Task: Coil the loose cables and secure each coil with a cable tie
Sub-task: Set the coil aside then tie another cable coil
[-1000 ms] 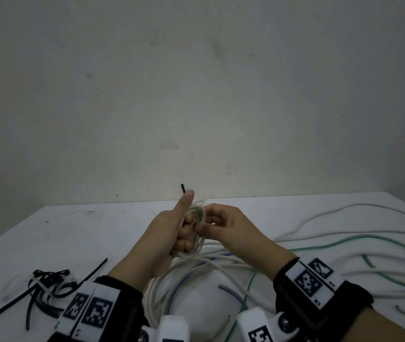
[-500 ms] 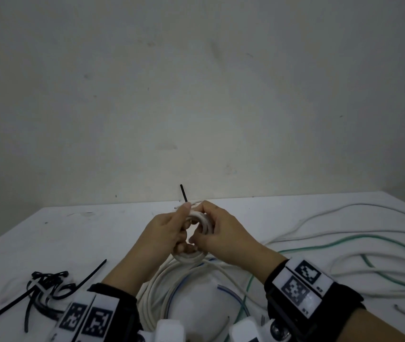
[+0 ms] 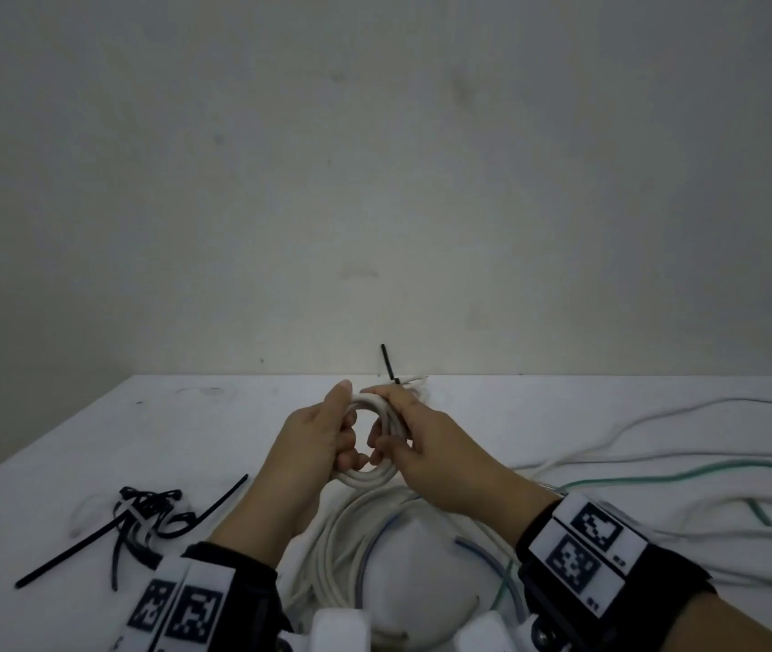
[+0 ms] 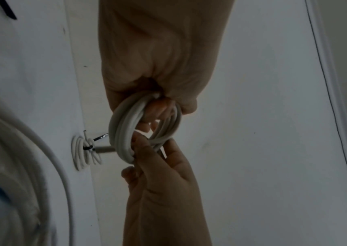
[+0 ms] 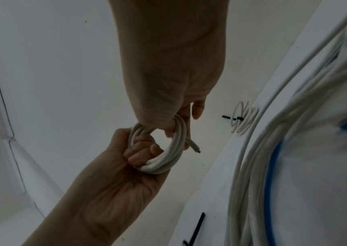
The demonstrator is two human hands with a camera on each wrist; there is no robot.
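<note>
A small white cable coil (image 3: 365, 475) is held upright above the table between both hands. My left hand (image 3: 313, 444) grips its left side, fingers curled through the ring and thumb on top. My right hand (image 3: 426, 444) grips the right side, fingers wrapped over the strands. In the right wrist view the coil (image 5: 168, 159) shows a free cable end (image 5: 193, 146) poking out below the right fingers. In the left wrist view the coil (image 4: 124, 131) hangs between the two hands. No tie is on this coil.
A tied white coil (image 4: 84, 149) with a black tie tail (image 3: 386, 364) lies behind the hands. Black cable ties (image 3: 148, 515) are heaped at the left. A large white and blue coil (image 3: 351, 534) lies near me. Loose white and green cables (image 3: 656, 477) spread right.
My left thumb came down from pointing up onto the coil's top. My right hand slid over the coil's right side, and the coil turned to face me.
</note>
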